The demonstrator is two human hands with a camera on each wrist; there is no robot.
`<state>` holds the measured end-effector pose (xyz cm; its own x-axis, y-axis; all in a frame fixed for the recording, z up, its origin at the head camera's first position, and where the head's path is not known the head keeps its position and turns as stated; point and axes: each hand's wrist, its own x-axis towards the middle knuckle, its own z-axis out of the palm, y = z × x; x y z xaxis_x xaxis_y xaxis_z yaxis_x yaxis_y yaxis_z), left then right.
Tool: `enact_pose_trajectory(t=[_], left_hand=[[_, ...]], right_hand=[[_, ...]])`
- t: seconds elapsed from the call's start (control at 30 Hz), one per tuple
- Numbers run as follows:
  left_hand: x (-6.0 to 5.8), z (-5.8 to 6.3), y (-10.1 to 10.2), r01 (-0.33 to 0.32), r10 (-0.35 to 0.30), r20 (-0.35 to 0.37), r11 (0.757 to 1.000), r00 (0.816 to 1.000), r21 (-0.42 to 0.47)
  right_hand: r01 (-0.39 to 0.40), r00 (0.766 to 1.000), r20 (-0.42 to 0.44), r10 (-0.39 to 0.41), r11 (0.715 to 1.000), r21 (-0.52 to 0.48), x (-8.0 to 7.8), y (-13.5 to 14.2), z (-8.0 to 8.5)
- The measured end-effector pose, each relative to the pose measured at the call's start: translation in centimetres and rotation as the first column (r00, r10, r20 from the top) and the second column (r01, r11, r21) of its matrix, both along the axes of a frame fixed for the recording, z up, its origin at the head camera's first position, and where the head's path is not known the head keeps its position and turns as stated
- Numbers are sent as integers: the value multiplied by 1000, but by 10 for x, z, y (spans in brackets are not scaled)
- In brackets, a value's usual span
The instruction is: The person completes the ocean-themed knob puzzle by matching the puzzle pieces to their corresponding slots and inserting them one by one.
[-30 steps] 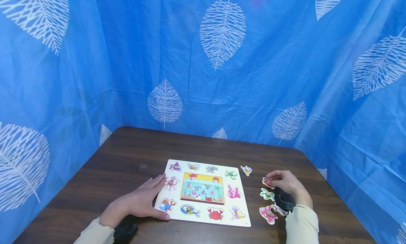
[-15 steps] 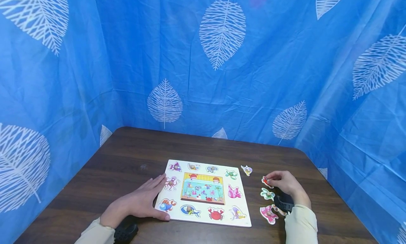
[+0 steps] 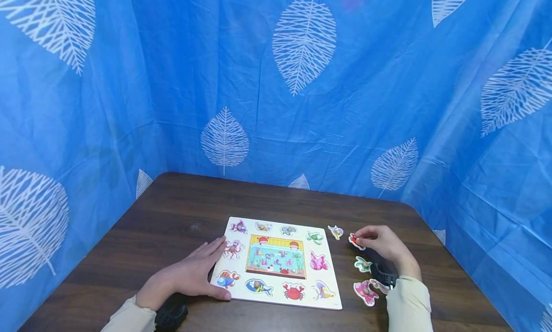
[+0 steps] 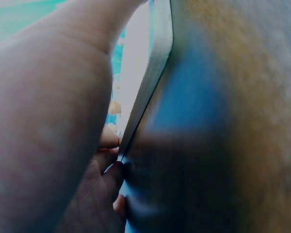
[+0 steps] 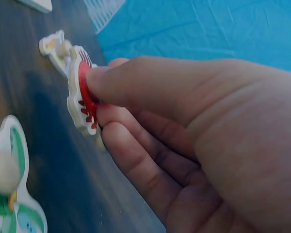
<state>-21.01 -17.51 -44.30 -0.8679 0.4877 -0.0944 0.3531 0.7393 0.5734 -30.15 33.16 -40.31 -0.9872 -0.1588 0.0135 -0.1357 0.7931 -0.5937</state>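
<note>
My left hand rests along the left edge of a white wooden puzzle board, thumb spread at its near corner. In the left wrist view the fingers touch the board's edge. My right hand pinches a red crab puzzle piece between thumb and fingertips. The crab piece is tilted and lifted over the table, right of the board. A crab picture lies on the board's near side. Knobbed pieces sit in several of its other places, such as a blue striped fish.
Loose pieces lie right of the board: a purple and yellow one, a green turtle, a pink fish. Another piece is partly hidden by the right wrist strap. Blue curtains surround the brown table.
My right hand has raised the crab piece from its spot above the turtle and moved it slightly left and away from me. The left hand and board have stayed put.
</note>
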Motion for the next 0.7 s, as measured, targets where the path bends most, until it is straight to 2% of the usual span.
enact_pose_trajectory(t=[0.2, 0.7], left_hand=[[0, 0, 0, -6, 6, 1, 1000, 1000, -3], [0, 1, 1, -5, 5, 9, 1000, 1000, -4]], right_hand=[[-70, 998, -10, 70, 998, -6, -3, -12, 6], [-183, 983, -3, 183, 983, -23, -4, -45, 21]])
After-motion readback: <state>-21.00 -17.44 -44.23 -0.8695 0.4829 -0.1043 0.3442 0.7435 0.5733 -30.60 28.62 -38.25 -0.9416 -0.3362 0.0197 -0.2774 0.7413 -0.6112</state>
